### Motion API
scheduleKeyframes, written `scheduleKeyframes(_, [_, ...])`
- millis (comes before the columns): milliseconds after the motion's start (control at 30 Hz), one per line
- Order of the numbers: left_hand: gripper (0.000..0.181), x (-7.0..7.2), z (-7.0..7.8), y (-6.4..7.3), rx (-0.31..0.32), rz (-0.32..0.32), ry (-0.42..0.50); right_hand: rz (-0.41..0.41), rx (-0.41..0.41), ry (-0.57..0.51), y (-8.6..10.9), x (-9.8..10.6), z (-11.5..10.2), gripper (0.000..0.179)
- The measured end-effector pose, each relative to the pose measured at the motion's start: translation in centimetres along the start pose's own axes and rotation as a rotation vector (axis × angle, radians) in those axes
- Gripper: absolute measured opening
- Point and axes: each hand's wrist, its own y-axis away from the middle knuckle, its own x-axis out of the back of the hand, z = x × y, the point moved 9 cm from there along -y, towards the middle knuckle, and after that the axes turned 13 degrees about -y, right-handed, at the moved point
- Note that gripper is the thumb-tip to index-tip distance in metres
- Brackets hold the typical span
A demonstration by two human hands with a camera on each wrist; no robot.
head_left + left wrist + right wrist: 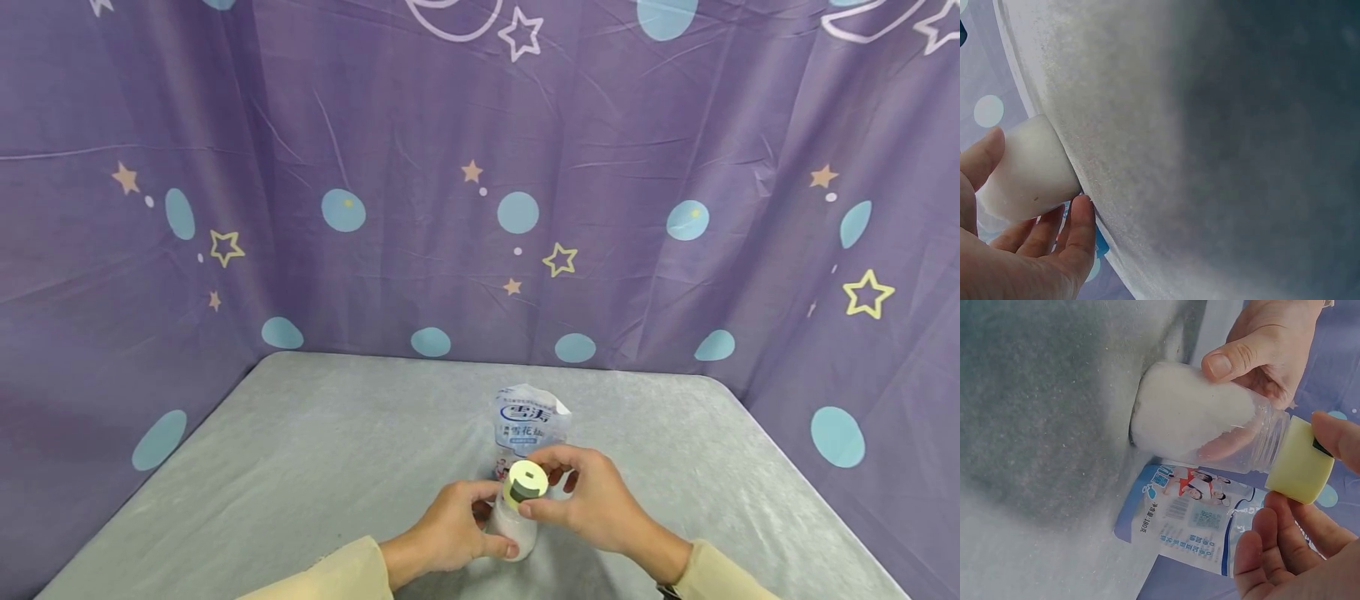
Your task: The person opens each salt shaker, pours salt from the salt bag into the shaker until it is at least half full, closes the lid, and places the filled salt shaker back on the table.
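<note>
A clear jar of white, salt-like grains stands upright on the table. Around its body, my left hand holds it with thumb and fingers. My right hand grips the pale yellow cap, which has a dark green patch, between thumb and fingers. In the right wrist view, the cap sits at the mouth, with ridged neck threads showing below it; how tightly it is screwed cannot be told. The left wrist view shows the jar's lower part in the left hand.
Right behind the jar stands a blue and white printed pouch with a torn-looking top edge. A grey cloth covers the table. Purple curtains with stars and blue dots hang at the back and both sides.
</note>
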Motion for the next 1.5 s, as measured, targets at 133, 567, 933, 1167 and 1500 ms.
scheduleKeyframes(133, [0.054,0.0,-0.1,0.0,0.01,-0.005,-0.001,-0.006,-0.007,0.009,-0.2,-0.2,0.0,0.039])
scheduleKeyframes(567, [0.05,0.0,0.0,0.0,0.012,-0.017,0.0,-0.031,-0.004,0.053,-0.6,-0.8,0.0,0.039])
scheduleKeyframes(933, [0.043,-0.2,-0.2,-0.1,0.027,-0.037,-0.009,-0.067,-0.019,0.055,-0.7,-1.2,0.2,0.037])
scheduleKeyframes(1167, [0.045,-0.1,-0.2,-0.2,0.018,-0.03,-0.027,-0.069,-0.031,0.057,-0.6,-1.2,0.4,0.037])
scheduleKeyframes(1500, [0.057,-0.1,0.2,-0.2,0.007,-0.012,-0.045,-0.042,-0.011,0.055,-0.1,-0.6,0.6,0.038])
